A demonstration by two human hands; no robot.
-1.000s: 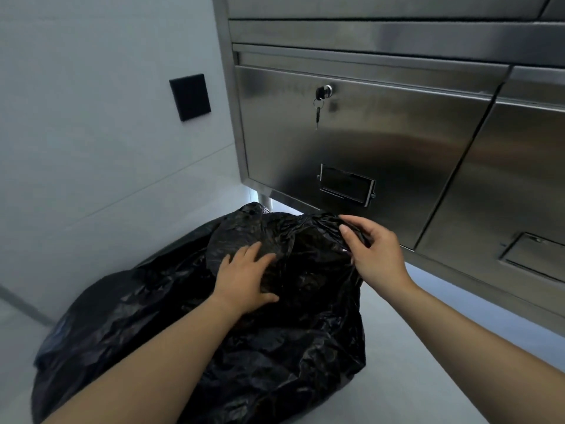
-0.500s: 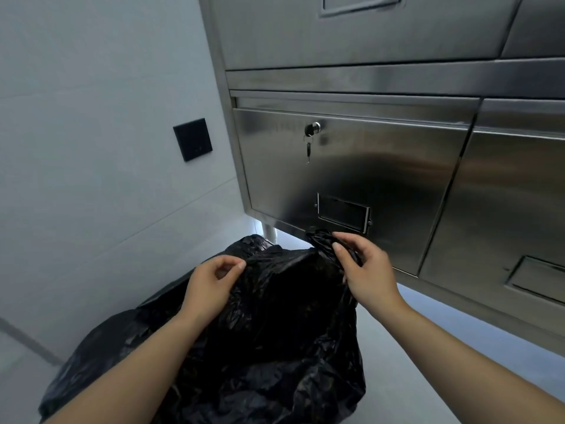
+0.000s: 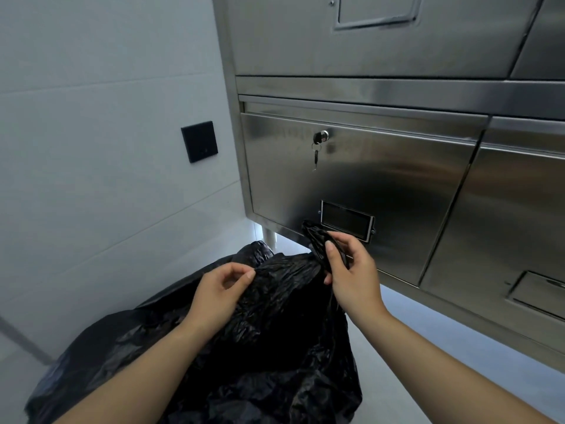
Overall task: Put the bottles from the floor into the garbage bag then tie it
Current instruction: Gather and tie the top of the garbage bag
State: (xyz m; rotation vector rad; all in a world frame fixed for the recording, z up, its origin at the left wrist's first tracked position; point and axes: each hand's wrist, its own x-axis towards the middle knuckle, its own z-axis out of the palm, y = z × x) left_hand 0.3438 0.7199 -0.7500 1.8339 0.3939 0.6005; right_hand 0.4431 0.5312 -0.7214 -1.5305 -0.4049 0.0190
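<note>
A pale wall (image 3: 91, 117) with a black square plate (image 3: 199, 141) meets a stainless-steel cabinet (image 3: 397, 47), whose lower door (image 3: 391, 179) bears a lock (image 3: 321, 136) with a key (image 3: 315, 156) hanging from it and a label holder (image 3: 347, 220), raised on a leg (image 3: 269, 237) above the pale floor (image 3: 428, 347).

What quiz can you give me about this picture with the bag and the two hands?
1. True or false: the right hand grips a bunched piece of the bag.
2. What hangs from the lock on the cabinet? A) a key B) a sock C) a spoon
3. Which is nearer the cabinet, the right hand or the left hand?
Key: 1 true; 2 A; 3 the right hand.
</note>
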